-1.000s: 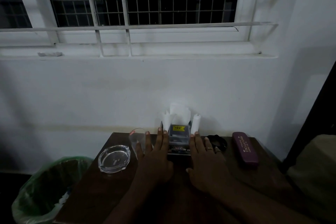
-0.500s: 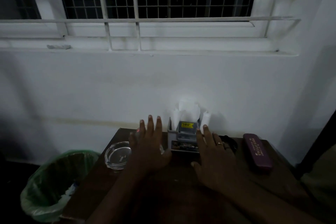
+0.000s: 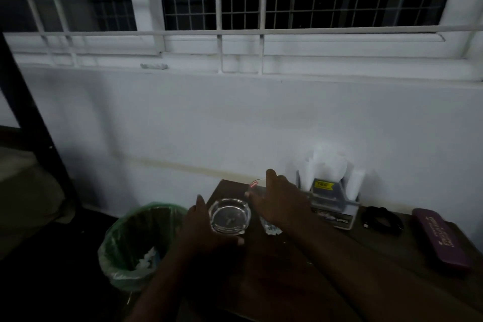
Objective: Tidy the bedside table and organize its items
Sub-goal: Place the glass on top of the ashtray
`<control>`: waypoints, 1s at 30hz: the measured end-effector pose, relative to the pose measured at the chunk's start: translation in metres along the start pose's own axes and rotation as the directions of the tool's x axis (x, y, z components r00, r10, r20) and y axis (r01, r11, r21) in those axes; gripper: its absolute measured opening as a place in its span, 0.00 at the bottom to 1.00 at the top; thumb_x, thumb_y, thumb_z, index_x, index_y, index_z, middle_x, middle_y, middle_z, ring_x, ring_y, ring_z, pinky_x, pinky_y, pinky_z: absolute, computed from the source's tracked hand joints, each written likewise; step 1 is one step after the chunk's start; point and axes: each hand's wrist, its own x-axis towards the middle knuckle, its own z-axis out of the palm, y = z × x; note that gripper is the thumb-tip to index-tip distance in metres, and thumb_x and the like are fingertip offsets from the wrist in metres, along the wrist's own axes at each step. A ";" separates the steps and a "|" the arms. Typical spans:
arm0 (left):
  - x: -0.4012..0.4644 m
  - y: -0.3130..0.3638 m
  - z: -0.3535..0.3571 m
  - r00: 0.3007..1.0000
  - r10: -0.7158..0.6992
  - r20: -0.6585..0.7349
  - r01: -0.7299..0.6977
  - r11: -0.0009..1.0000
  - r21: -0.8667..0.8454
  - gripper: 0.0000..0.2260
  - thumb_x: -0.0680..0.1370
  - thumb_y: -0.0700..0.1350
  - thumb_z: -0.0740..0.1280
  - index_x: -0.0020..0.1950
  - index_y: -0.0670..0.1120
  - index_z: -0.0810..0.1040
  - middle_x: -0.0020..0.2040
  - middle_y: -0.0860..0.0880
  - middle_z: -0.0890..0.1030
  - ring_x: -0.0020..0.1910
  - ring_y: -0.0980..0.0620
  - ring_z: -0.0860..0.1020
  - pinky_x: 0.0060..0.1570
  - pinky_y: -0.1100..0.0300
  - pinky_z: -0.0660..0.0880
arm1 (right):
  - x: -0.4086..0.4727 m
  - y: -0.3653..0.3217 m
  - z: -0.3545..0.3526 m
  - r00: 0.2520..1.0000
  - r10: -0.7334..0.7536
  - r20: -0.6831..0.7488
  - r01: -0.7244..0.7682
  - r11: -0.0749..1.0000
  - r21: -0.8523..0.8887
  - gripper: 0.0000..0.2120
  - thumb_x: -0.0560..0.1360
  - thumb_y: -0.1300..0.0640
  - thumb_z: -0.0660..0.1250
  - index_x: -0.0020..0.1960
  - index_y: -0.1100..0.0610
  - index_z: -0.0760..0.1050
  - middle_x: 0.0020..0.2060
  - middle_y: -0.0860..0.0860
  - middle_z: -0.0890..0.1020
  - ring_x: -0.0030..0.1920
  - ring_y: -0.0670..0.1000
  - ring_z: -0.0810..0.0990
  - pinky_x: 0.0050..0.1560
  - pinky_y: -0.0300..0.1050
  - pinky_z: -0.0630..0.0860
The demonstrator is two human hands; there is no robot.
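Low in the frame two bare forearms are reaching up from the bottom edge over the dark table [image 3: 326, 256]. The left hand [image 3: 206, 227] is cupping the glass ashtray [image 3: 230, 215], just left of center: fingers spread along its left side, thumb curling under the near rim. It looks like a loose, half-open grip, and in this dim light I cannot tell whether the ashtray is lifted or resting on the wood. The right hand [image 3: 281, 201] is hovering open just beyond and to the right, fingers splayed, holding nothing. It is partly covering a clear glass [image 3: 257, 185] and a crumpled bit of paper [image 3: 271, 229] lying by the wrist.

Down at lower left, beside the table, a bin [image 3: 136, 240] with a green liner is standing, scraps already in it.

Farther back, right of center, an organizer box [image 3: 332, 204] stuffed with white paper is sitting against the wall; right of it a black cord [image 3: 381, 221], and at the far right edge a purple case [image 3: 441, 238].

To my eye the step in hand is dealing with the ashtray, perhaps tipping it over the bin or setting it straight. The next move calls for a firmer hold on that slick glass, and the paper scrap wants picking up too.
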 end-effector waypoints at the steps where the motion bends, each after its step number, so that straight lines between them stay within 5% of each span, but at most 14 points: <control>1: 0.002 -0.002 0.004 0.999 0.019 -0.028 -0.020 0.999 -0.039 0.72 0.51 0.75 0.74 0.78 0.36 0.44 0.74 0.39 0.67 0.71 0.41 0.68 0.69 0.50 0.66 | 0.006 -0.006 0.006 0.999 0.045 0.025 -0.045 0.999 -0.016 0.30 0.74 0.36 0.62 0.64 0.57 0.64 0.57 0.57 0.76 0.58 0.60 0.78 0.54 0.53 0.75; 4: 0.013 -0.010 0.016 0.990 0.053 -0.128 -0.066 0.993 -0.098 0.71 0.47 0.84 0.58 0.77 0.38 0.54 0.67 0.41 0.74 0.65 0.42 0.74 0.65 0.49 0.70 | 0.023 -0.009 0.020 0.984 0.140 0.110 -0.140 0.990 -0.009 0.35 0.72 0.36 0.66 0.65 0.60 0.61 0.59 0.59 0.76 0.60 0.61 0.77 0.51 0.50 0.73; 9: 0.021 -0.007 0.019 0.993 0.081 -0.087 -0.091 0.989 -0.119 0.72 0.49 0.77 0.72 0.79 0.40 0.45 0.77 0.43 0.62 0.75 0.45 0.62 0.74 0.52 0.58 | 0.039 -0.007 0.023 0.961 0.202 0.187 -0.207 0.978 0.011 0.29 0.73 0.43 0.68 0.64 0.60 0.64 0.61 0.58 0.74 0.61 0.59 0.76 0.50 0.45 0.71; 13: 0.025 -0.005 0.025 0.980 0.087 -0.180 -0.111 0.986 -0.125 0.63 0.54 0.69 0.78 0.79 0.44 0.52 0.74 0.48 0.67 0.72 0.47 0.67 0.70 0.54 0.63 | 0.042 -0.011 0.018 0.980 0.197 0.013 -0.197 0.980 0.036 0.34 0.69 0.37 0.70 0.63 0.60 0.64 0.59 0.58 0.74 0.60 0.61 0.77 0.54 0.52 0.75; 17: 0.045 0.004 0.042 0.947 0.103 -0.304 -0.142 0.984 -0.109 0.46 0.49 0.80 0.68 0.63 0.62 0.71 0.54 0.63 0.77 0.53 0.63 0.77 0.52 0.58 0.77 | 0.051 -0.016 0.006 0.979 0.080 -0.189 -0.040 0.978 0.206 0.40 0.69 0.41 0.73 0.71 0.57 0.59 0.64 0.58 0.71 0.63 0.60 0.74 0.59 0.53 0.73; 21: 0.067 0.017 0.060 0.938 0.114 -0.329 -0.152 0.984 -0.093 0.42 0.51 0.85 0.54 0.53 0.61 0.77 0.48 0.61 0.79 0.48 0.61 0.79 0.49 0.56 0.79 | 0.063 -0.010 0.016 0.955 0.091 -0.281 0.027 0.921 0.390 0.41 0.66 0.41 0.76 0.72 0.52 0.61 0.65 0.54 0.74 0.64 0.56 0.74 0.63 0.54 0.73; 23: 0.071 0.027 0.059 0.937 0.154 -0.314 -0.196 0.975 -0.109 0.41 0.55 0.84 0.56 0.54 0.57 0.77 0.52 0.54 0.81 0.53 0.53 0.80 0.53 0.50 0.79 | 0.065 -0.006 0.027 0.955 0.104 -0.279 0.035 0.891 0.452 0.42 0.64 0.43 0.78 0.71 0.52 0.62 0.63 0.53 0.76 0.62 0.55 0.76 0.61 0.54 0.75; 26: 0.074 0.033 0.058 0.927 0.223 -0.303 -0.252 0.966 -0.061 0.42 0.62 0.78 0.60 0.70 0.56 0.70 0.71 0.47 0.72 0.71 0.47 0.69 0.70 0.46 0.67 | 0.067 -0.001 0.040 0.948 0.110 -0.299 0.051 0.873 0.485 0.42 0.63 0.46 0.80 0.70 0.54 0.64 0.62 0.53 0.77 0.60 0.54 0.77 0.60 0.54 0.76; 30: 0.075 0.028 0.056 0.901 0.253 -0.353 -0.286 0.957 -0.045 0.45 0.61 0.79 0.61 0.73 0.56 0.68 0.73 0.49 0.69 0.74 0.49 0.65 0.71 0.50 0.64 | 0.070 0.003 0.051 0.942 0.114 -0.317 0.062 0.866 0.496 0.41 0.63 0.49 0.80 0.70 0.56 0.64 0.62 0.54 0.77 0.61 0.54 0.77 0.60 0.51 0.76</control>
